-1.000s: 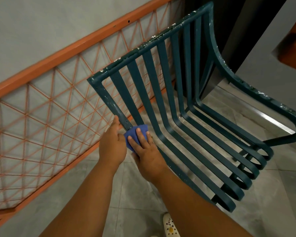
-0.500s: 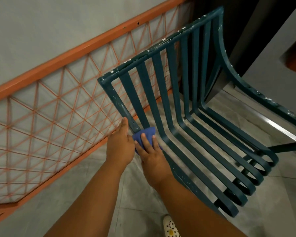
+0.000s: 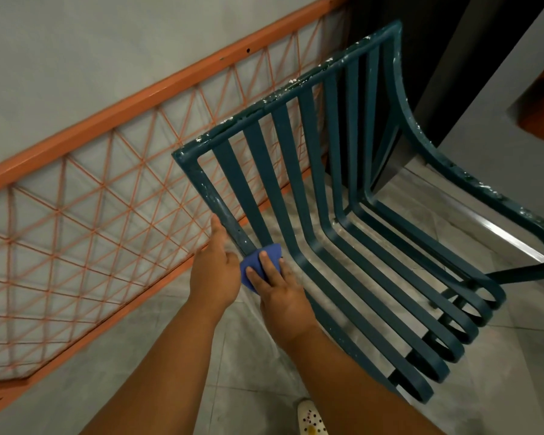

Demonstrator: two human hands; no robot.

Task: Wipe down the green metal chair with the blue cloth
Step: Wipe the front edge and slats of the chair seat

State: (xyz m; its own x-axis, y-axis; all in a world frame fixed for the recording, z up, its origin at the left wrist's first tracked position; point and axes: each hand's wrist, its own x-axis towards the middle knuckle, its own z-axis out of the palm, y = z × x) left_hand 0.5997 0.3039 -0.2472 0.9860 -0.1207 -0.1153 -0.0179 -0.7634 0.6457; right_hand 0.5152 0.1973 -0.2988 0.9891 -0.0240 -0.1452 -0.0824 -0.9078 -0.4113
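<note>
Orange lattice railing (image 3: 113,196) runs along the left, against a grey wall. Left hand (image 3: 215,271) rests on the near-left frame bar of the green metal chair (image 3: 324,189), fingers straight along it. Just right, the blue cloth (image 3: 255,262) lies on that bar's lower part; right hand (image 3: 281,293) presses it flat, fingers extended. Chair stands on grey floor tiles (image 3: 252,365); paint chipped along top rail
</note>
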